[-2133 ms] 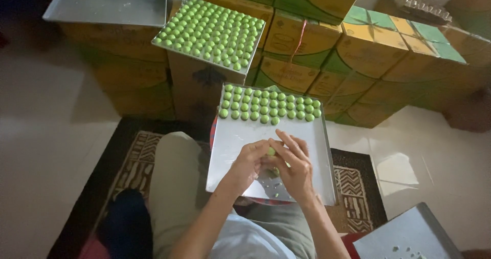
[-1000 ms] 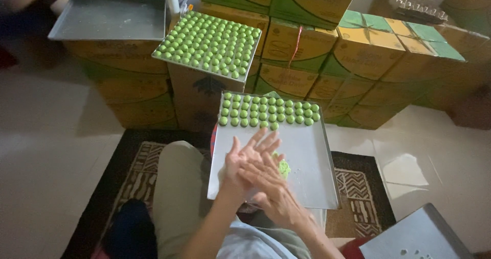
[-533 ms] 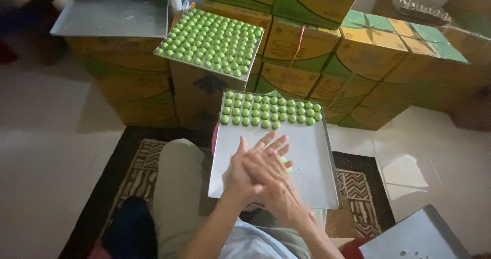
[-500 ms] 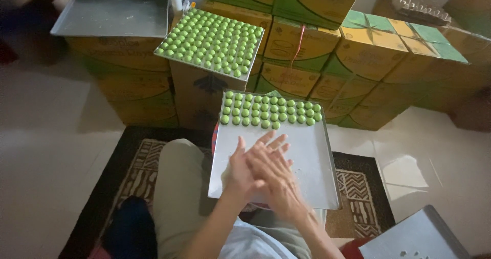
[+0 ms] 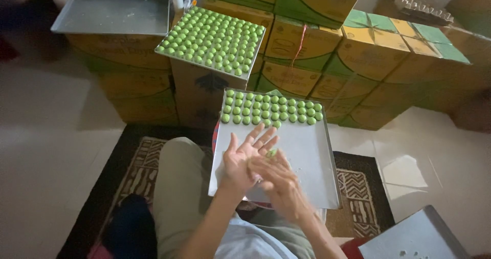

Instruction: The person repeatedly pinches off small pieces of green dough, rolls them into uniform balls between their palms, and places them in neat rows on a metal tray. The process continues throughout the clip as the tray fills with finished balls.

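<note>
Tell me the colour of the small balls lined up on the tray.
Light green balls on a grey metal tray, head view.
</note>
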